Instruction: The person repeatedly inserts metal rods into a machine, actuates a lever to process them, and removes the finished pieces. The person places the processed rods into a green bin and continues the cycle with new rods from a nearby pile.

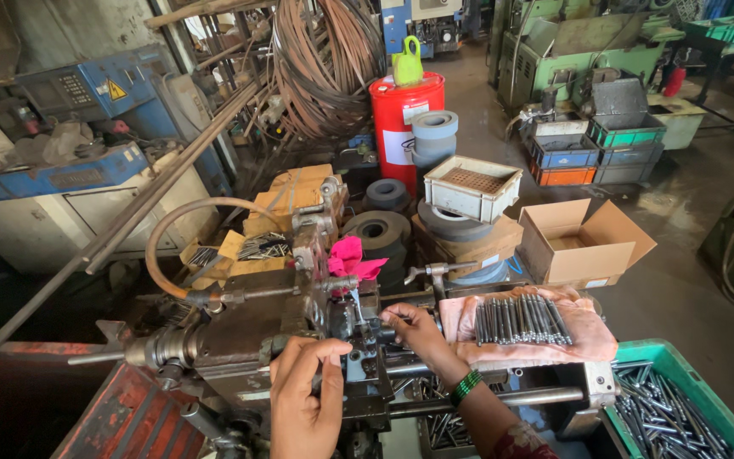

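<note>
While your left hand [303,399] gripped the machine [248,331], fingers curled, your right hand [411,327] pinched a thin steel rod [394,319], pointing leftward toward the machine's centre.

One view is given, taken from up on the person's head. The machine [299,340] is looked down on from close by, and the shop floor [681,280] is seen farther ahead.

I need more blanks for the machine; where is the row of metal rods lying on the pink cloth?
In the head view, the metal rods lie on the pink cloth right of the right hand, above the green crate.
</note>
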